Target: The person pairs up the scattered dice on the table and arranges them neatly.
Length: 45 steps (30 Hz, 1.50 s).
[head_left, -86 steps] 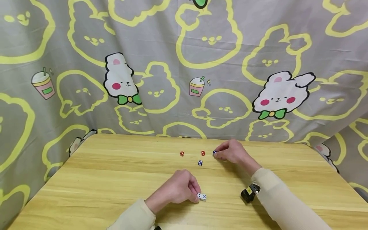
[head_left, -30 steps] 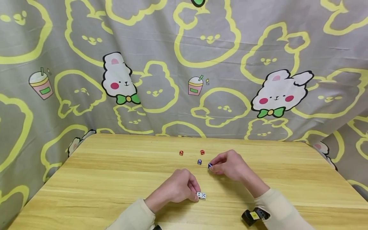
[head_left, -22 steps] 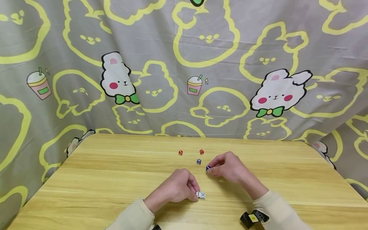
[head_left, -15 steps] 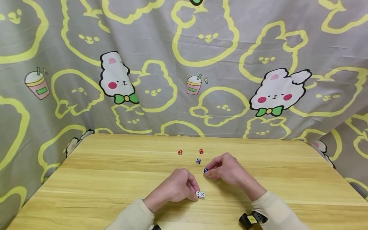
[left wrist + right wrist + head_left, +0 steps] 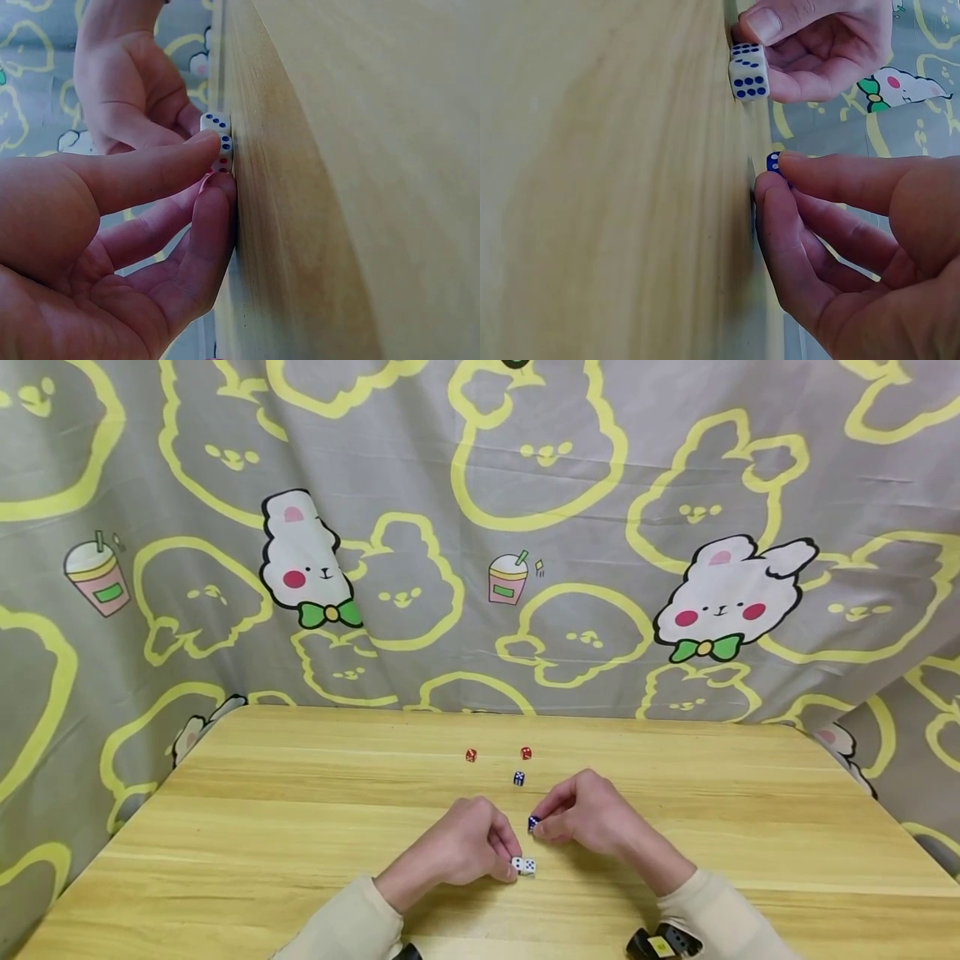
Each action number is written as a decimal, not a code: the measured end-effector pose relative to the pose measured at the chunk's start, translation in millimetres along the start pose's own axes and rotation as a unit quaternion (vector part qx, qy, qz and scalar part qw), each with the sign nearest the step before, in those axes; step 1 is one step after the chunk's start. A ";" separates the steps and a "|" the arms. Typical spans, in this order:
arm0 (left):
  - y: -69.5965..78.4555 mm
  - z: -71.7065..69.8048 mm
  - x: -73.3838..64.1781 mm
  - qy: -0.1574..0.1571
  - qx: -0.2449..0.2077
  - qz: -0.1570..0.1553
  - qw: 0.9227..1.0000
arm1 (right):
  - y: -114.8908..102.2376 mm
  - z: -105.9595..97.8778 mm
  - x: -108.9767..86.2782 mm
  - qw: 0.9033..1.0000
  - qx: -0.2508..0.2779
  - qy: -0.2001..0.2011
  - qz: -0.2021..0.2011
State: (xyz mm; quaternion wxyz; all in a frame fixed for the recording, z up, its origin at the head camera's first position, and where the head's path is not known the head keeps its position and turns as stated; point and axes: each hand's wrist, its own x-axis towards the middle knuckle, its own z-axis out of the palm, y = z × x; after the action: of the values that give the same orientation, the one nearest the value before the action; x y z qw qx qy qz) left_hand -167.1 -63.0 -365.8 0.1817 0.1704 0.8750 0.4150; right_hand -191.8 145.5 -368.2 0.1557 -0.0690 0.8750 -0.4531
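Observation:
Two white dice sit side by side on the wooden table (image 5: pixel 300 827). My left hand (image 5: pixel 467 843) pinches the left white die (image 5: pixel 517 865) between thumb and fingers; the right white die (image 5: pixel 531 866) lies against it. In the right wrist view the pair of white dice (image 5: pixel 749 81) shows blue pips. My right hand (image 5: pixel 592 814) pinches a blue die (image 5: pixel 533 824), held just behind the white pair, with part of it covered by the fingertips. In the right wrist view this blue die (image 5: pixel 773 161) peeks out from the thumb tip, close over the table.
Behind the hands, another blue die (image 5: pixel 519 778) rests on the table. Farther back lie a red die (image 5: pixel 471 755) on the left and a second red die (image 5: pixel 526 753) on the right. A grey patterned curtain (image 5: pixel 420 635) hangs behind the table's far edge.
My right hand has drawn the blue die from beside the right red die toward me and leftward, close to the white dice. My left hand stays on its white die.

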 end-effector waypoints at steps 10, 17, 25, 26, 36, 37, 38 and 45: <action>0.2 0.4 0.0 -0.001 -0.002 0.001 1.000 | 0.1 4.6 -1.6 1.000 -0.007 -0.001 0.006; 0.2 0.4 0.3 -0.001 0.000 -0.002 1.000 | 1.5 6.0 -1.1 1.000 -0.015 -0.001 0.004; 1.4 0.4 -0.3 -0.003 0.001 -0.008 1.000 | 1.6 5.6 -0.8 1.000 -0.029 -0.001 0.003; 1.6 0.3 -0.4 -0.003 0.001 -0.008 1.000 | 1.9 5.3 -0.7 1.000 -0.028 -0.004 0.001; 2.1 0.2 -0.6 -0.004 0.000 -0.009 1.000 | 8.9 1.3 1.2 0.999 0.005 -0.029 -0.020; 2.1 0.2 -0.6 -0.004 -0.001 -0.009 1.000 | 9.4 1.1 1.5 0.999 0.006 -0.031 -0.021; 2.0 0.2 -0.6 -0.004 -0.001 -0.009 1.000 | 9.6 1.0 1.6 0.999 0.006 -0.032 -0.021; 1.1 0.1 -0.7 -0.003 -0.004 -0.010 1.000 | 8.4 1.8 1.3 0.999 0.000 -0.031 -0.025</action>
State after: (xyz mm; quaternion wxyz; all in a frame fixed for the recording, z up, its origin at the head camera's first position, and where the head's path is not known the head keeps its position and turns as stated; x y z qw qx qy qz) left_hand -166.3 -62.6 -364.9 0.1893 0.1623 0.8747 0.4157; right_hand -192.3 148.6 -376.3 0.1712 -0.1050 0.8679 -0.4544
